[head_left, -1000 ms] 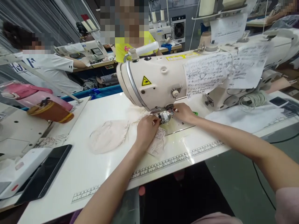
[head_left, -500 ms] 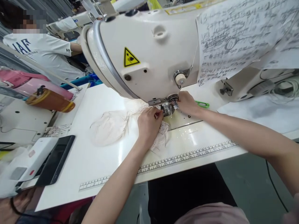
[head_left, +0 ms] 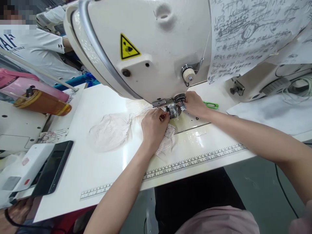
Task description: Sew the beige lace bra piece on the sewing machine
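Observation:
A cream sewing machine [head_left: 151, 48] fills the upper middle, with a yellow warning sticker on its head. My left hand [head_left: 152, 128] presses and pinches a pale lace fabric piece [head_left: 168, 143] right at the presser foot [head_left: 174, 110]. My right hand [head_left: 193, 104] rests behind the foot, fingers closed on the fabric beside the needle area. A rounded lace cup of the same garment [head_left: 109, 131] lies flat to the left on the white table [head_left: 97, 169].
Handwritten paper sheets [head_left: 248, 35] hang on the machine arm. Green snips [head_left: 211, 104] lie behind my right hand. A dark phone [head_left: 52, 167] and white device [head_left: 21, 172] sit at the left; a printed ruler [head_left: 195, 161] runs along the front edge. Another person [head_left: 29, 48] works at back left.
The view has dropped closer to the machine head, which now fills the top. Both hands stay at the presser foot holding the lace, barely shifted.

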Action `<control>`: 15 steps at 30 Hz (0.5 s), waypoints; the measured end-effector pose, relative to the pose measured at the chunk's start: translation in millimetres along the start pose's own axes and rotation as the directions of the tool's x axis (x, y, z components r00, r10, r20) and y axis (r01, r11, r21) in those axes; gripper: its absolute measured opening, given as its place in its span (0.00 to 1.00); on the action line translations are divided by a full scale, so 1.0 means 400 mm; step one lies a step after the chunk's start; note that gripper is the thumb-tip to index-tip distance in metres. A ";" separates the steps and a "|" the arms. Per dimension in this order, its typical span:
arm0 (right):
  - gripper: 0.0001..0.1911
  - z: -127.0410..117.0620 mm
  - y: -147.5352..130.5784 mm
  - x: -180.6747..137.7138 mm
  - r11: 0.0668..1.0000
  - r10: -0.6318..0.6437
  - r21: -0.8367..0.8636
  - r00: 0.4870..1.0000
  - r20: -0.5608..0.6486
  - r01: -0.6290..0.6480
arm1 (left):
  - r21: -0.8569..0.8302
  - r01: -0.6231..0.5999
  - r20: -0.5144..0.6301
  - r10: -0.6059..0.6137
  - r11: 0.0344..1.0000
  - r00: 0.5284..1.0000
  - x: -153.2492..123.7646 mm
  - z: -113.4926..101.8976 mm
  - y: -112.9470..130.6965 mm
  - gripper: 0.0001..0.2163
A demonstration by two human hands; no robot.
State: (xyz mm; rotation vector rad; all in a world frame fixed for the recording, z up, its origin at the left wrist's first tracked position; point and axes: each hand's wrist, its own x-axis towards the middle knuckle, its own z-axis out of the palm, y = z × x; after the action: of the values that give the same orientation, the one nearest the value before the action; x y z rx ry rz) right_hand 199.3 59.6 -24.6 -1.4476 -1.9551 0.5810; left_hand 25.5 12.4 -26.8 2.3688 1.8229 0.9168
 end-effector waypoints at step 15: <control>0.12 -0.002 0.000 0.001 1.000 0.009 0.014 1.000 0.016 -0.009 | -0.009 -0.005 -0.037 0.004 1.000 0.999 0.003 0.004 -0.001 0.05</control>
State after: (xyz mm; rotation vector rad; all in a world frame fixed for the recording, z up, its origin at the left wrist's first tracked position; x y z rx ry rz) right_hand 199.8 60.1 -24.0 -1.4485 -1.9537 0.6106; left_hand 26.2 14.0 -27.9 2.3671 1.8223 0.9734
